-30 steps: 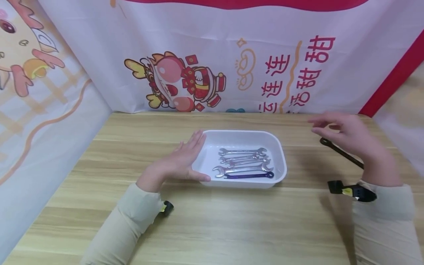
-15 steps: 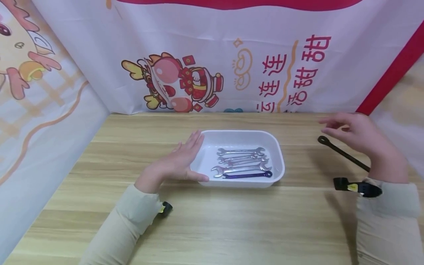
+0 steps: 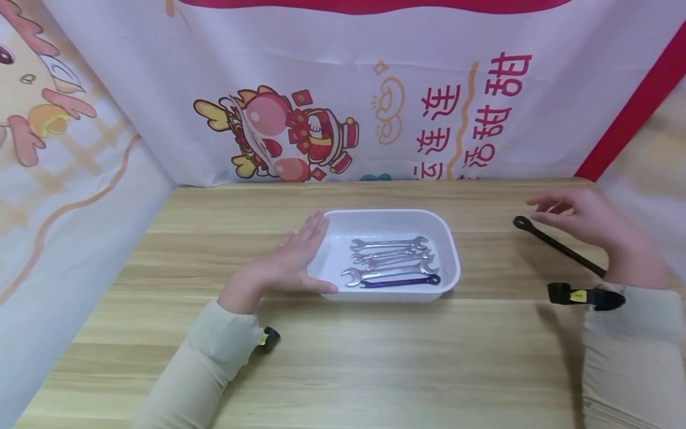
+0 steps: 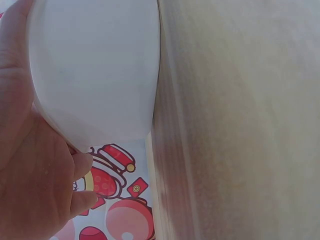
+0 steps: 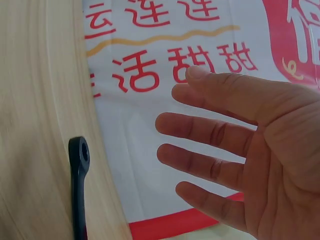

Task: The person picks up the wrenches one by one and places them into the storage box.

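Observation:
My left hand lies spread against the left end of a white plastic basin, fingers along the end and thumb at the near rim. The left wrist view shows the palm beside the basin wall. Inside lie several silver open-end wrenches and, nearest the front wall, a purple wrench with a ring end. To the right, a black wrench lies slanted on the table, its far end hidden by my wrist. Above it hovers my right hand, holding nothing; the right wrist view shows its fingers extended and apart.
A wood-grain table carries the basin. Behind it hangs a white cloth with red characters and a cartoon dragon, meeting the table's back edge. Another printed cloth closes off the left side.
My right hand has drifted right, uncovering more of the black wrench's handle. The left hand keeps its place on the basin, and the wrenches lie as before. The head view has shifted slightly.

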### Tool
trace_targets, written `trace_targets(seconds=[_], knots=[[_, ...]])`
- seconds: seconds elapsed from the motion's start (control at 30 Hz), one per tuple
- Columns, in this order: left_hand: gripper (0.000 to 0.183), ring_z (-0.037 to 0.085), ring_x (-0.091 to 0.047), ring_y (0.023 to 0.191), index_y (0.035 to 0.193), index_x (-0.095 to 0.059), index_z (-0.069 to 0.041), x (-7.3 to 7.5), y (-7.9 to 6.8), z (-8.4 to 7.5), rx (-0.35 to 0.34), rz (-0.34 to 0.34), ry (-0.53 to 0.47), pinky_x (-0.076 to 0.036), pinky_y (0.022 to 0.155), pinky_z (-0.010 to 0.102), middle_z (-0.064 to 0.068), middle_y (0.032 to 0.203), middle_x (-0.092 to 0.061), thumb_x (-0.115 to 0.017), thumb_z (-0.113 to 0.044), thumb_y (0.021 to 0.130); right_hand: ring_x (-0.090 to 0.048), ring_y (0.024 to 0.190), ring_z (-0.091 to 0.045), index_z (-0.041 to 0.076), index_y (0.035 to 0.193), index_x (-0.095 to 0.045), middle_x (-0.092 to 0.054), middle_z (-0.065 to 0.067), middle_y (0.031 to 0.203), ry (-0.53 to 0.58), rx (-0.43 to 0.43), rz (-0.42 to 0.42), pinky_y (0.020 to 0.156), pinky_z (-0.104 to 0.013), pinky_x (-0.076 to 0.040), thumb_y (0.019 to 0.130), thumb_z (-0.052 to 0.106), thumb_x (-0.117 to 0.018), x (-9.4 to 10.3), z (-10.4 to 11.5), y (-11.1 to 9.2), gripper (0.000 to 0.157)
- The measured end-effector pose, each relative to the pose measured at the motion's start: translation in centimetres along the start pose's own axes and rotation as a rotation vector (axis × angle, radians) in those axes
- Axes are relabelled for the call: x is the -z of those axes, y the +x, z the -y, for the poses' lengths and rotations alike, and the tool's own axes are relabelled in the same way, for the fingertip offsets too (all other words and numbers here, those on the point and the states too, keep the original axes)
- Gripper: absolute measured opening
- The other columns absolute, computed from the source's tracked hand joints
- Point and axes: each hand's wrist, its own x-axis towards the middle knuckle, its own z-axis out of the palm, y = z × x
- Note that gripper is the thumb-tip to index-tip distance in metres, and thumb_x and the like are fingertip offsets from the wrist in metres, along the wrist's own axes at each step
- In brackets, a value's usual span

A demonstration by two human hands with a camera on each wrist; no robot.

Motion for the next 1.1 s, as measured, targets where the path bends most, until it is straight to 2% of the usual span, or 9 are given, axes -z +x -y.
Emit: trace_targets(seconds=[0.1, 0.17, 0.3, 0.43, 0.53, 0.77, 0.97, 1.1], knots=[[0.13, 0.019, 0.014, 0.156, 0.16, 0.01, -0.018, 0.1, -0.1, 0.1, 0.003, 0.001, -0.002, -0.003, 0.124, 0.058, 0.0, 0.168, 0.017, -0.073, -0.07, 0.073, -0.05, 0.076, 0.016, 0.001, 0.119, -0.07, -0.071, -0.017, 0.1, 0.012, 0.008, -0.006, 0.065, -0.008, -0.046, 0.088, 0.011, -0.075, -0.1, -0.7, 0.2, 0.033], [0.13, 0.018, 0.015, 0.155, 0.16, 0.009, -0.018, 0.0, 0.0, 0.0, 0.007, 0.003, -0.009, -0.002, 0.124, 0.058, 0.0, 0.168, 0.018, -0.073, -0.07, 0.073, -0.05, 0.075, 0.015, 0.001, 0.119, -0.069, -0.072, -0.016, 0.099, -0.006, 0.007, 0.003, 0.064, -0.009, -0.047, 0.087, 0.01, -0.075, -0.1, -1.2, 0.2, 0.034], [0.131, 0.017, 0.016, 0.155, 0.16, 0.009, -0.018, 0.0, 0.0, -0.1, 0.016, 0.001, -0.018, -0.001, 0.124, 0.057, -0.001, 0.168, 0.018, -0.074, -0.069, 0.073, -0.059, 0.077, 0.001, -0.001, 0.12, -0.067, -0.072, -0.016, 0.098, -0.047, -0.018, 0.048, 0.063, -0.014, -0.048, 0.087, 0.011, -0.076, -0.1, -1.9, 0.3, 0.036], [0.13, 0.018, 0.016, 0.155, 0.16, 0.009, -0.018, 0.0, 0.1, 0.0, 0.019, 0.0, -0.015, -0.001, 0.124, 0.058, -0.001, 0.168, 0.018, -0.073, -0.069, 0.073, -0.065, 0.083, -0.02, -0.004, 0.123, -0.065, -0.072, -0.019, 0.099, -0.055, -0.043, 0.102, 0.063, -0.016, -0.049, 0.088, 0.012, -0.075, -0.1, -2.4, 0.5, 0.04], [0.13, 0.017, 0.017, 0.155, 0.16, 0.01, -0.019, 0.0, 0.1, 0.0, 0.025, 0.005, -0.01, -0.001, 0.124, 0.057, -0.002, 0.168, 0.019, -0.073, -0.07, 0.073, -0.066, 0.086, -0.026, -0.005, 0.121, -0.065, -0.072, -0.018, 0.099, -0.08, -0.04, 0.141, 0.064, -0.016, -0.049, 0.087, 0.012, -0.076, -0.2, -2.8, 0.7, 0.039], [0.13, 0.016, 0.017, 0.155, 0.159, 0.012, -0.022, 0.1, 0.1, 0.0, 0.023, 0.008, -0.002, -0.001, 0.125, 0.056, -0.004, 0.167, 0.021, -0.072, -0.071, 0.074, -0.067, 0.087, -0.03, -0.006, 0.119, -0.065, -0.071, -0.011, 0.095, -0.168, -0.012, 0.273, 0.069, -0.032, -0.054, 0.089, 0.011, -0.073, -0.1, -4.0, 0.9, 0.036], [0.13, 0.017, 0.017, 0.155, 0.16, 0.011, -0.021, 0.1, 0.0, -0.2, 0.023, 0.007, -0.014, -0.001, 0.124, 0.056, -0.003, 0.167, 0.02, -0.073, -0.07, 0.074, -0.066, 0.085, -0.029, -0.007, 0.117, -0.066, -0.07, -0.008, 0.09, -0.207, -0.029, 0.314, 0.074, -0.046, -0.057, 0.088, 0.012, -0.074, -0.7, -4.9, 1.0, 0.036], [0.13, 0.017, 0.016, 0.155, 0.16, 0.01, -0.022, 0.1, 0.0, -0.3, 0.028, 0.008, -0.019, -0.001, 0.124, 0.056, -0.004, 0.167, 0.02, -0.074, -0.068, 0.073, -0.066, 0.084, -0.028, -0.007, 0.116, -0.065, -0.069, -0.005, 0.087, -0.236, -0.024, 0.334, 0.076, -0.05, -0.056, 0.087, 0.011, -0.074, -1.1, -5.5, 0.9, 0.036]])
